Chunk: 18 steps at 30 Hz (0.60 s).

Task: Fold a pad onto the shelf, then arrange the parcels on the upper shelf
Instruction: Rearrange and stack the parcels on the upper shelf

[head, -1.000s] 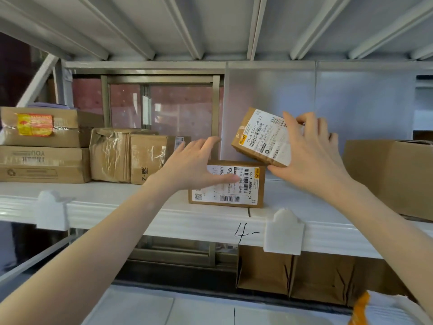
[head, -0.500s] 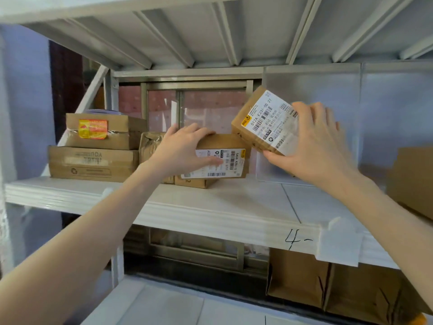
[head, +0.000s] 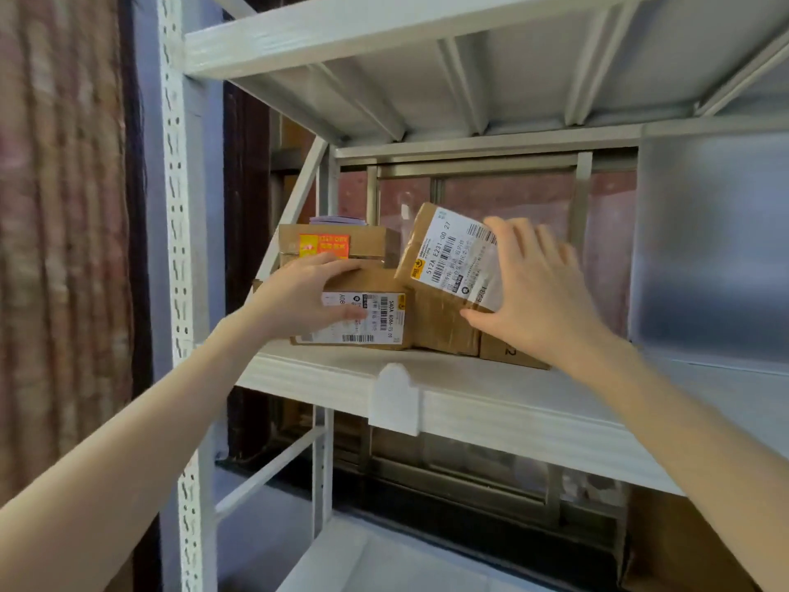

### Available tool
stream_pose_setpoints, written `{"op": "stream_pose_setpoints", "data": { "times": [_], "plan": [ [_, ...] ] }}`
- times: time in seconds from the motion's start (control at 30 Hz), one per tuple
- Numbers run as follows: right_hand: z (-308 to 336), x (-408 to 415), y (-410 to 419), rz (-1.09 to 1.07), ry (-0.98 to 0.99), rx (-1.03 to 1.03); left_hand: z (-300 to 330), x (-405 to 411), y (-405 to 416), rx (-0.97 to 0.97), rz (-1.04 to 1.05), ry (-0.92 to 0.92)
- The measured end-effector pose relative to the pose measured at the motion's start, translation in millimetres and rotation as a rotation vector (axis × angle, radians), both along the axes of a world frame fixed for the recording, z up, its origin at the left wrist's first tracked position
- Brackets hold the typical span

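Observation:
My left hand (head: 309,294) grips a flat brown parcel with a white label (head: 375,320) that rests on the white padded shelf (head: 469,380), at its left end. My right hand (head: 538,292) holds a second labelled parcel (head: 448,254) tilted in the air, just above and right of the first. Behind them stand more brown boxes: a stack topped by one with an orange sticker (head: 337,243), and a taped box (head: 444,326) under the tilted parcel.
The white perforated upright (head: 181,292) of the rack stands at the left. A white clip (head: 395,397) sits on the shelf's front edge. The shelf above (head: 427,57) hangs close overhead. A lower shelf (head: 384,561) lies below. A window frame is behind the boxes.
Both hands have carried their parcels left along the shelf toward the stacked boxes. The flat parcel now sits in front of that stack, and my view has swung left.

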State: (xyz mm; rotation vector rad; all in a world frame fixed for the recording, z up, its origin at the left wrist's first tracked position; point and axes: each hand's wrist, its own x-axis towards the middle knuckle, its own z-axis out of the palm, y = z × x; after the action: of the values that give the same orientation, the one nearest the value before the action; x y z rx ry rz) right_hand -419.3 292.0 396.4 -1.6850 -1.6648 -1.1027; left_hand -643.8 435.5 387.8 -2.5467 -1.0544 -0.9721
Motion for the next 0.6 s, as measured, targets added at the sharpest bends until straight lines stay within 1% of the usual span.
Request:
{"op": "stream_pose_setpoints", "data": {
  "times": [0.17, 0.27, 0.43, 0.53, 0.6],
  "plan": [
    [-11, -35, 37, -0.038, -0.041, -0.03, -9, -45, 38, -0.035, 0.045, 0.091],
    [-16, -50, 54, -0.065, -0.058, -0.093, -14, -64, 55, -0.089, 0.076, 0.114],
    [-28, -67, 77, -0.112, -0.128, -0.196, -24, -83, 79, -0.048, 0.081, 0.057],
    [-34, -73, 87, -0.129, -0.138, -0.251, -33, -81, 90, -0.036, 0.013, -0.02],
    [-36, -76, 93, -0.124, -0.128, -0.28, -36, -77, 94, -0.061, -0.039, -0.069]
  ]
}}
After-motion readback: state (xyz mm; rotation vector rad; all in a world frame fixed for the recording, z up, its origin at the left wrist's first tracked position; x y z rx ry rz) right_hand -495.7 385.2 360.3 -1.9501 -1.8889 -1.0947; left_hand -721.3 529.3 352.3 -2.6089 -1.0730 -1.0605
